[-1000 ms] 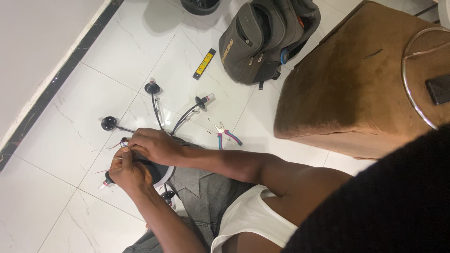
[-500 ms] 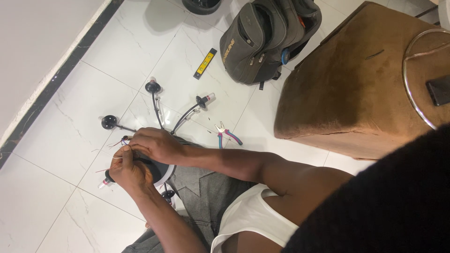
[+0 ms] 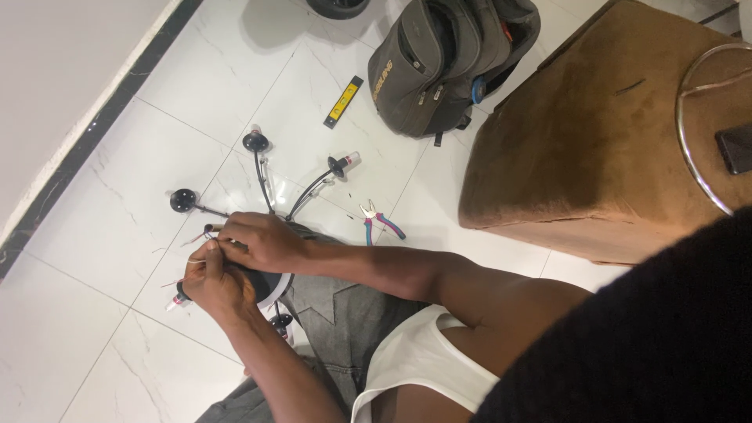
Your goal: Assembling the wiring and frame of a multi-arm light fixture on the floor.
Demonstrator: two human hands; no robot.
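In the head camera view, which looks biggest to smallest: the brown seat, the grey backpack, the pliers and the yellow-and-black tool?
1. Brown seat, largest.
2. Grey backpack.
3. and 4. Pliers and yellow-and-black tool look alike in size; I would not rank them.

White marble floor tiles (image 3: 117, 227), dark skirting strip (image 3: 94, 133), brown suede ottoman (image 3: 580, 149)

One head-worn camera looks steeply down over the person's shoulder, close above both hands, taking in the white tiled floor (image 3: 117, 235) out to the far wall.
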